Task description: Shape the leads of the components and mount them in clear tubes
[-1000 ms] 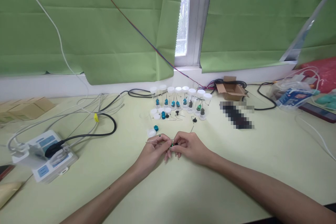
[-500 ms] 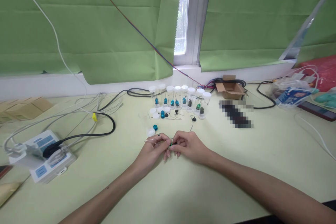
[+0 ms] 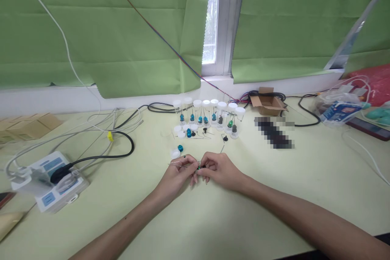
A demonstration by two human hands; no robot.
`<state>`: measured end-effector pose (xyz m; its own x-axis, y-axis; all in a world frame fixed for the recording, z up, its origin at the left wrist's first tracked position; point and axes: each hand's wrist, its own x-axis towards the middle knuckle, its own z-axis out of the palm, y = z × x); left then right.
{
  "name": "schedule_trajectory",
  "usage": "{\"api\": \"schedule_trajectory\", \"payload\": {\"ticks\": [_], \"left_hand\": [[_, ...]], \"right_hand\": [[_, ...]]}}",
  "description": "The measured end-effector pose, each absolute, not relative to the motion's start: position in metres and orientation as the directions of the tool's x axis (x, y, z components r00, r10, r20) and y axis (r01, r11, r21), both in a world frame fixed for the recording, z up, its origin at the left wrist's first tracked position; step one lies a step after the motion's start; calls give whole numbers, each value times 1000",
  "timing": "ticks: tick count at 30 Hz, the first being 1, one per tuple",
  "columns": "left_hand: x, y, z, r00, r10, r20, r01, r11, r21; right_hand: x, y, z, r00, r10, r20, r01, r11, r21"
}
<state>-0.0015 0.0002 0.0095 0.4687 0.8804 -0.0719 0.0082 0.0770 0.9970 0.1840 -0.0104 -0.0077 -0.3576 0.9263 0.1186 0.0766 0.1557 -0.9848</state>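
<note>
Left hand (image 3: 178, 174) + right hand (image 3: 222, 172): fingertips pinched on small green piece (image 3: 199, 167) between them | piece over surface (image 3: 195, 223), nearside of white-capped vials (image 3: 222, 114) | blue piece (image 3: 180, 148) beyond left hand

At this table (image 3: 195, 219) there's one camera, worn on the head; it looks forward and down from the near side of the row of capped vials (image 3: 213, 117), far enough back to include the green curtains (image 3: 137, 48) beyond them.

No text can be read, the marks on the blue-and-white packet (image 3: 343, 113) being too blurred.
</note>
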Motion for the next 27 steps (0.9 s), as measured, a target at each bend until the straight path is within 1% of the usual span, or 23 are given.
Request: {"api": "schedule_trajectory", "payload": {"ticks": [27], "left_hand": [[-2,1,9,465,881,-83,23,82,996]], "right_hand": [[184,-10,-7,-358,925,125,96,170,-981]]}}
